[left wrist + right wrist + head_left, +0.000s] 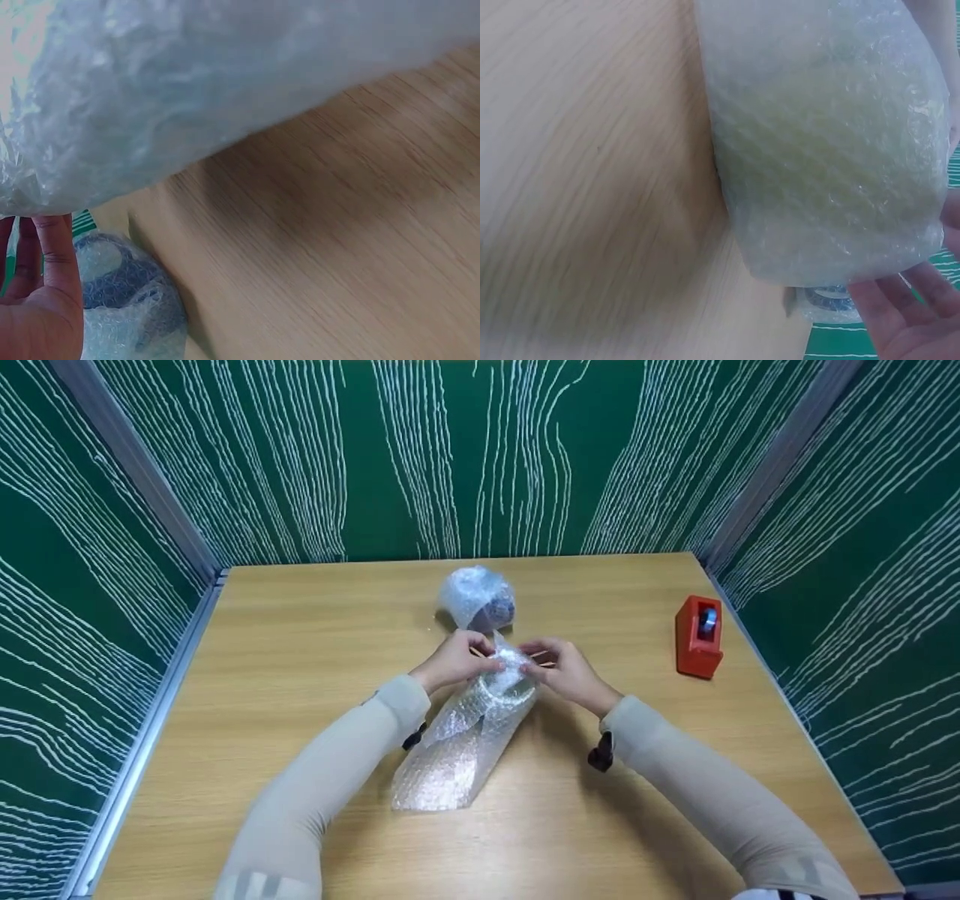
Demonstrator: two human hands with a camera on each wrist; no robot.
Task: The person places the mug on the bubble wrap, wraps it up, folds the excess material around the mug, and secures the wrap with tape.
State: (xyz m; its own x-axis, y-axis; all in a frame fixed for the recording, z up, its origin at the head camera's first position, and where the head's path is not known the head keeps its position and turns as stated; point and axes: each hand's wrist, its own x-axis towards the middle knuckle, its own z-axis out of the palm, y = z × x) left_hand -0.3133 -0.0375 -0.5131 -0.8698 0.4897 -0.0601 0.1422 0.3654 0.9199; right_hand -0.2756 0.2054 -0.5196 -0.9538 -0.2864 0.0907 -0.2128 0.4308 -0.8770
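Note:
A long piece of bubble wrap (450,757) lies rolled round something at the middle of the table, its open end facing away from the person. Through the layers a yellowish-green thing (810,150) shows dimly in the right wrist view; its kind is hidden. At the roll's far end, my left hand (459,661) pinches the film from the left between thumb and fingers. My right hand (566,671) pinches the same end from the right. Just beyond both hands sits a second bubble-wrapped bundle (476,596), with a dark blue pattern (124,274) showing through its wrap.
A red tape dispenser (699,637) with a roll of tape stands near the right edge of the wooden table (300,622). Green panels (510,457) with white wavy lines enclose the table's back and sides.

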